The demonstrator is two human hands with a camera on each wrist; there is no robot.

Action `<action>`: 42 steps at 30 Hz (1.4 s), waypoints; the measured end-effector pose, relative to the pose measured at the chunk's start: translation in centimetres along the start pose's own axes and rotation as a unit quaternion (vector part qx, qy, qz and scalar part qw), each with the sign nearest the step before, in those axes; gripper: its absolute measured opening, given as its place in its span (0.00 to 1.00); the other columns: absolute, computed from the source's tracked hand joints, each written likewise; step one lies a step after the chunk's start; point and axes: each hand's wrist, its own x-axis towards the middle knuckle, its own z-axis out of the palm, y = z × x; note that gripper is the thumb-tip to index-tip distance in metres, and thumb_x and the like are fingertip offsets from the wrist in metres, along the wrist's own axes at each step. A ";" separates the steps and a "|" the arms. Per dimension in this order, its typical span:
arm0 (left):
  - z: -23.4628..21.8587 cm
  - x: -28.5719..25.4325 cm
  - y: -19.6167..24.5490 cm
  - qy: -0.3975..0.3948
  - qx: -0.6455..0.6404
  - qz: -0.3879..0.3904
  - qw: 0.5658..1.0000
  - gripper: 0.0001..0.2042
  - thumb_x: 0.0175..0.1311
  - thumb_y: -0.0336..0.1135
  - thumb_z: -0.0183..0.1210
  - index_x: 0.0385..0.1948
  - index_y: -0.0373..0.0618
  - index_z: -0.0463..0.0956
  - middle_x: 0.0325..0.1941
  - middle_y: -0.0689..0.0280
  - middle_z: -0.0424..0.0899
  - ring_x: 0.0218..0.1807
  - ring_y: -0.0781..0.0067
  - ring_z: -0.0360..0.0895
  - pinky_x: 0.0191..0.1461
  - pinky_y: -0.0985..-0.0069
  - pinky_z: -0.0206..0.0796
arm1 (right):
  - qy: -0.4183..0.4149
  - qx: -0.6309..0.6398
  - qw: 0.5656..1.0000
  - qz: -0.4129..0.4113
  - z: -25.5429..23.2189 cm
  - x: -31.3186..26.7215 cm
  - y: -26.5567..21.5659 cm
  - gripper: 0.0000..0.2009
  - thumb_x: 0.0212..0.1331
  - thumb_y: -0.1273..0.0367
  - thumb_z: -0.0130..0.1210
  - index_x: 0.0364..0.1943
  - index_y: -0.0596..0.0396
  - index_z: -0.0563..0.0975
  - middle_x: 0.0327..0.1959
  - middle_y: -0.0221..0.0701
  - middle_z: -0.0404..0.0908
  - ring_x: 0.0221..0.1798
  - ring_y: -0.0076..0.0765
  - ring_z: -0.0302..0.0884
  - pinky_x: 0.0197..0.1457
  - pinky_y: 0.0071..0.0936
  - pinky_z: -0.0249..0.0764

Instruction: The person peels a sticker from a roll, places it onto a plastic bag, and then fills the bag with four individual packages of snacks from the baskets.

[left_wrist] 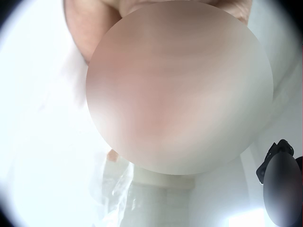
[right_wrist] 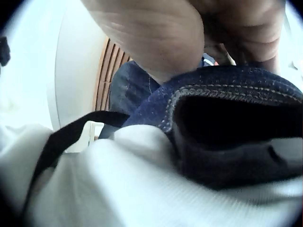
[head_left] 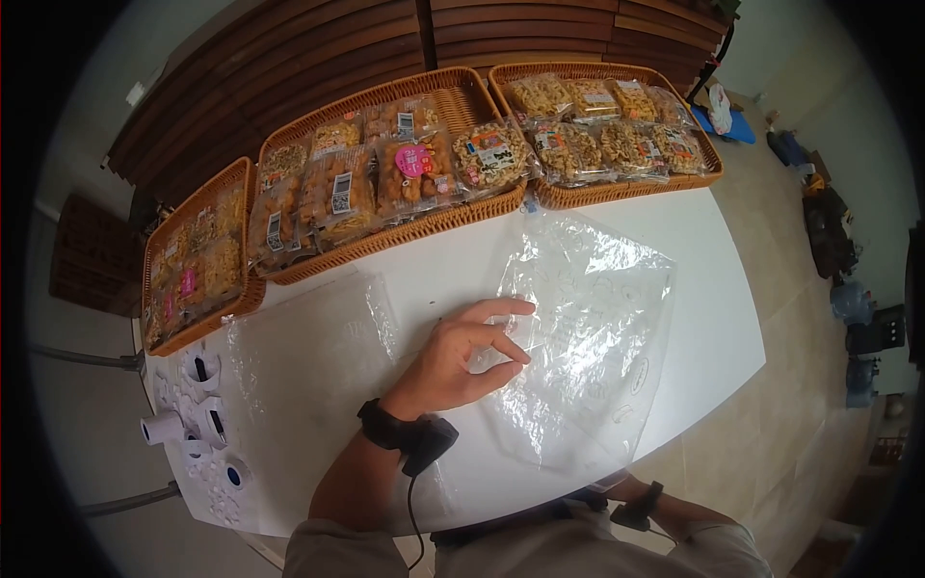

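"While I'm squinting at this, where's the big clear, crinkly plastic bag exactly?"

"Flat on the white smooth-topped table, just right of the left hand. Thumb and index tips are nearly together at its near-left part, middle finger stretched out. Can't tell if any film's pinched between them."

"And the right hand?"

"Down by some dark blue denim with pale stitching. Fingers mostly hidden, so no clue if it's holding anything."

"So what step is it, you reckon?"

"Bag handling, I'd guess, around getting hold of the film. Next move calls for a light, sure pinch on one layer, ideally with the right hand up to steady it. That slippery stuff could slide or cling, imo."
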 end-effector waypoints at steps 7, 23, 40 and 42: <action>0.1 0.2 0.0 0.004 0.000 0.004 1.000 0.07 0.55 0.20 0.64 0.33 0.42 0.85 0.66 0.54 0.74 0.72 0.56 0.67 0.71 0.64 0.63 | -0.007 0.000 1.000 0.000 0.0 0.0 0.3 0.25 0.61 0.67 0.63 0.62 0.57 0.71 0.65 0.43 0.73 0.59 0.44 0.78 0.61 0.40 0.76; 0.0 0.0 -0.1 -0.004 -0.019 -0.001 1.000 0.06 0.54 0.22 0.67 0.31 0.44 0.85 0.69 0.56 0.70 0.77 0.52 0.56 0.71 0.58 0.64 | -0.341 -0.043 0.939 0.028 -11.3 -7.9 -22.0 0.12 0.66 0.67 0.61 0.51 0.54 0.83 0.55 0.32 0.84 0.56 0.36 0.82 0.61 0.29 0.74; 0.3 0.1 0.2 0.002 -0.031 -0.005 1.000 0.06 0.53 0.21 0.67 0.30 0.44 0.85 0.67 0.56 0.73 0.75 0.54 0.61 0.76 0.61 0.52 | -0.343 0.409 0.659 -0.529 -2.6 -2.3 -37.1 0.32 0.66 0.56 0.60 0.58 0.78 0.73 0.61 0.62 0.73 0.66 0.64 0.72 0.66 0.50 0.70; 0.1 0.1 0.2 0.003 -0.021 0.001 1.000 0.05 0.53 0.21 0.67 0.30 0.44 0.85 0.67 0.56 0.73 0.75 0.54 0.62 0.76 0.61 0.53 | -0.364 0.415 0.660 -0.509 -2.5 -2.1 -36.7 0.30 0.64 0.58 0.62 0.57 0.77 0.74 0.61 0.60 0.74 0.65 0.63 0.72 0.66 0.49 0.71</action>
